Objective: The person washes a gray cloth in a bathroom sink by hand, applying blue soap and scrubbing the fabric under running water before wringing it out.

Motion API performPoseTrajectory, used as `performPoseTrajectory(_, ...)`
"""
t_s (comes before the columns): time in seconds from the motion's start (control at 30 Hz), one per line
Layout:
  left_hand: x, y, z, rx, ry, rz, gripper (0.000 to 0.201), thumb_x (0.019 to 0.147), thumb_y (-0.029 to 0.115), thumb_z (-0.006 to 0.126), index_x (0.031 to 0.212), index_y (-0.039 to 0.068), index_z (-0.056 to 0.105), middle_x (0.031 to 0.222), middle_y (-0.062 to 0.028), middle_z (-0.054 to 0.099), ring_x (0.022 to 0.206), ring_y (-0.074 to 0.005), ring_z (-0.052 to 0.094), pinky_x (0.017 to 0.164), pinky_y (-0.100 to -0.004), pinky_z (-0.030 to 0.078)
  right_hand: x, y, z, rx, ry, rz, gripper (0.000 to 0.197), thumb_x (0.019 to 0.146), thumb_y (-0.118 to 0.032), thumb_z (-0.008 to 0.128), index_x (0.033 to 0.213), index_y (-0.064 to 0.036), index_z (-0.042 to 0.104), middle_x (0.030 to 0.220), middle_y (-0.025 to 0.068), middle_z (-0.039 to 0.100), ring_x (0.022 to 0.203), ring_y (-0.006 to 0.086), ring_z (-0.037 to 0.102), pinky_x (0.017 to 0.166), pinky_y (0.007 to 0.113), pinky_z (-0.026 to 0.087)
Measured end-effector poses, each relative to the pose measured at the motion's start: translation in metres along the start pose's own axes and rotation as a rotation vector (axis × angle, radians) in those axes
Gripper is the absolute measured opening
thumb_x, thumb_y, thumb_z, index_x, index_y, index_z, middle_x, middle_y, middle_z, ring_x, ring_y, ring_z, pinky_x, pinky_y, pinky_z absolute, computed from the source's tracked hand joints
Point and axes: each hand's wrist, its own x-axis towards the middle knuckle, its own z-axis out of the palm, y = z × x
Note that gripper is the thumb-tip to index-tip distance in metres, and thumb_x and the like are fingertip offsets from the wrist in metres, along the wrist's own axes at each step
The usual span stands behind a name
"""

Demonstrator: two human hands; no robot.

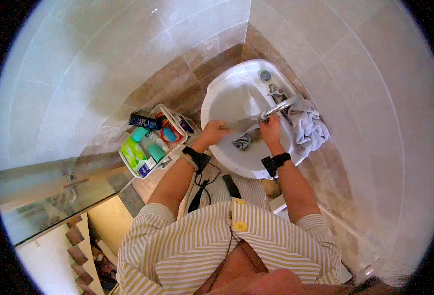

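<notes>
White ceramic makes up the rounded washbasin (250, 172), fixed in a tiled corner. Crumpled grey striped cloth (241, 142) lies inside its bowl, nearer the near edge than the far one. The left hand (215, 133) is over the basin's left edge, fingers curved inward. The right hand (270, 129) is inside the bowl, just below the outlet of the curved chrome tap (283, 106), which rises from the right edge. Between the hands is a blurred greyish patch; whether either grip is clamped on anything, or its fingers are together or apart, cannot be told. Both wrists carry black bands (275, 163). A rumpled light-grey towel (309, 127) drapes over the right edge toward its near corner. A small round grey object (264, 75) sits near the far right corner. Well left of the basin stand white plastic baskets (154, 169) of bottles and packets.
</notes>
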Motion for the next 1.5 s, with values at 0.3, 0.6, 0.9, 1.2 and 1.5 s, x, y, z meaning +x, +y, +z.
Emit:
performPoseTrajectory(0.3, -0.014, -0.003, 0.049, 0.156, 0.032, 0.518, 0.021, 0.077, 0.006, 0.054, 0.097, 0.004, 0.061, 0.085, -0.0122, 0.054, 0.079, -0.0185, 0.052, 0.071, -0.0312, 0.042, -0.028, -0.047, 0.017, 1.922, -0.337, 0.960, 0.035, 0.086, -0.029, 0.050, 0.112, -0.0069, 0.050, 0.108, 0.0082, 0.056, 0.090, 0.0217, 0.056, 0.077, 0.035, 0.047)
performPoseTrajectory(0.6, -0.049, -0.008, 0.022, -0.323, -0.105, 0.030, 0.028, 0.080, 0.011, 0.051, 0.105, 0.000, 0.054, 0.087, -0.0052, 0.056, 0.081, -0.0128, 0.052, 0.072, -0.0261, 0.042, -0.010, 0.041, -0.039, 0.595, -0.116, 0.386, 0.031, 0.081, -0.008, 0.052, 0.111, -0.0023, 0.053, 0.093, 0.0068, 0.063, 0.077, 0.0145, 0.060, 0.063, 0.023, 0.046)
performPoseTrajectory(0.9, -0.070, 0.019, -0.017, -0.536, 0.049, -0.037, 0.027, 0.082, 0.012, 0.050, 0.107, 0.003, 0.054, 0.094, -0.0040, 0.059, 0.082, -0.0121, 0.054, 0.070, -0.0238, 0.044, -0.065, -0.016, 0.013, 0.530, -0.482, 0.088, 0.040, 0.074, -0.007, 0.058, 0.115, -0.0075, 0.054, 0.101, 0.0085, 0.062, 0.092, 0.0167, 0.057, 0.080, 0.028, 0.045)
performPoseTrajectory(1.2, -0.015, -0.007, 0.040, -0.317, -0.067, 0.111, 0.032, 0.081, 0.015, 0.056, 0.110, 0.003, 0.051, 0.097, -0.0083, 0.058, 0.088, -0.0203, 0.055, 0.081, -0.0330, 0.045, -0.069, -0.014, 0.025, 0.863, -0.642, 0.507, 0.034, 0.082, -0.020, 0.052, 0.113, -0.0044, 0.051, 0.100, 0.0117, 0.061, 0.095, 0.0210, 0.057, 0.079, 0.033, 0.046)
performPoseTrajectory(1.5, -0.031, 0.001, 0.064, 0.147, -0.022, 0.577, 0.040, 0.069, 0.008, 0.056, 0.108, 0.000, 0.053, 0.106, -0.0186, 0.053, 0.098, -0.0342, 0.051, 0.086, -0.0388, 0.042, -0.101, 0.004, 0.057, 1.960, -0.528, 0.746, 0.050, 0.087, -0.044, 0.039, 0.123, -0.0097, 0.042, 0.120, 0.0089, 0.048, 0.107, 0.0267, 0.048, 0.089, 0.043, 0.042)
